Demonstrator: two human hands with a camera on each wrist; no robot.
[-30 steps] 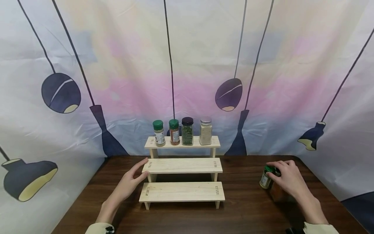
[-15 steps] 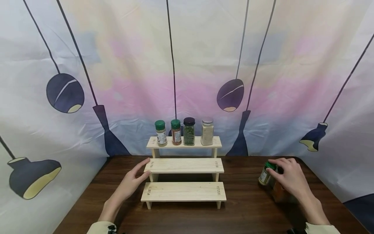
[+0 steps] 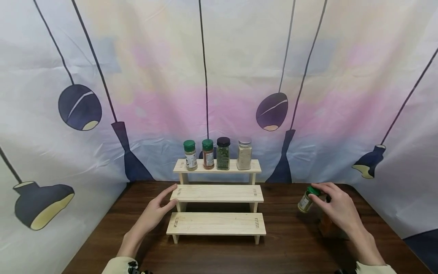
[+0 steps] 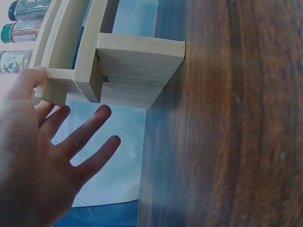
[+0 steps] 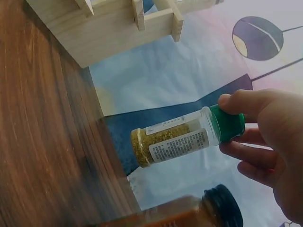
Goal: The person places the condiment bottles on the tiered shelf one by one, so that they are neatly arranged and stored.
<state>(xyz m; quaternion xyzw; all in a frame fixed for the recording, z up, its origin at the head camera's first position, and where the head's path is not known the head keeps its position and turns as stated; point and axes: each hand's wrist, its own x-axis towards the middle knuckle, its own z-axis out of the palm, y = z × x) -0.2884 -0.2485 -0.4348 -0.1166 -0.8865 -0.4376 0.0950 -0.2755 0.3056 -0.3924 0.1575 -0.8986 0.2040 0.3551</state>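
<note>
Head view: table (image 3: 282,245) bore the rack (image 3: 215,224), its middle shelf (image 3: 219,193) pinched at one end by my left hand (image 3: 150,215). Well to its right, my right hand (image 3: 338,203) pinched the tilted spice jar (image 3: 304,203) by its green cap (image 3: 313,190); levelling it slowly seemed wise.

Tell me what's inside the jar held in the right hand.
Yellowish granules show through the jar; its labels hide part of them, and the green lid covers its mouth.

free tabletop (image 3: 282,232) between rack (image 3: 219,193) and held bottle (image 3: 305,203), dark-capped jar (image 5: 189,210) nearby
</note>
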